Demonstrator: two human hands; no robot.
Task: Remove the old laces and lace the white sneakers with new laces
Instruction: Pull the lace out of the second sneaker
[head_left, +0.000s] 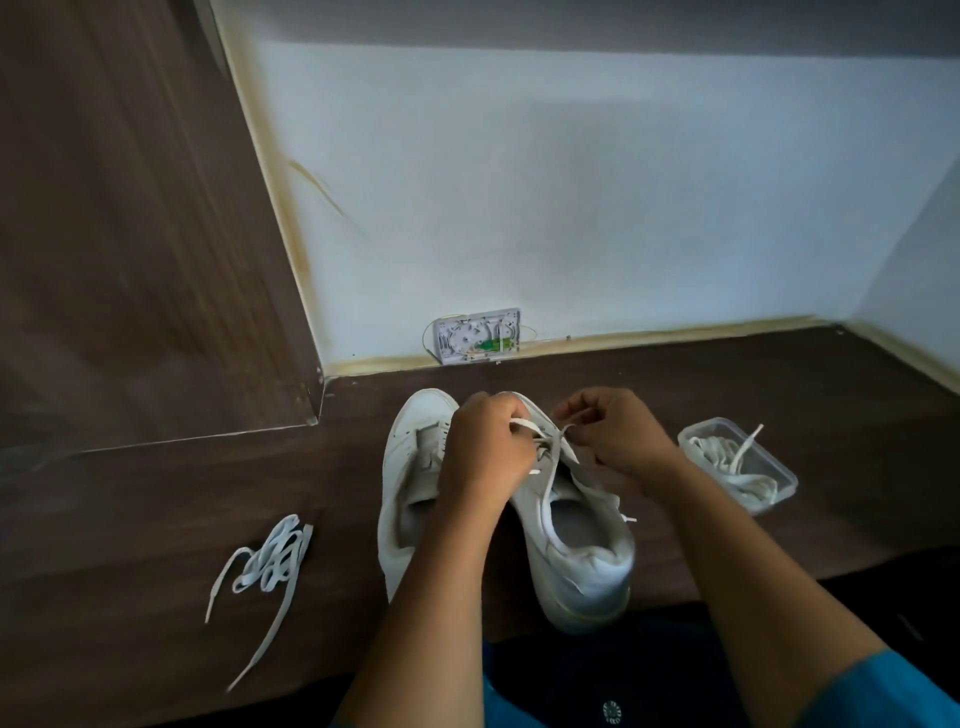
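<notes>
Two white sneakers stand side by side on the dark wooden surface, heels toward me. The left sneaker (410, 488) has no lace in its eyelets. Over the right sneaker (582, 551) both hands work a white lace (550, 457). My left hand (483, 452) pinches one lace end above the tongue. My right hand (618, 431) pinches the other end just to the right. A loose white lace (270, 561) lies in a heap at the left. A clear plastic box (779, 493) at the right holds another white lace (727, 457).
The wooden surface (779, 374) ends at a white wall behind the sneakers. A small open wall box (478, 338) with wires sits at the wall's foot. A tall wooden panel (130, 234) rises at the left. My lap is at the near edge.
</notes>
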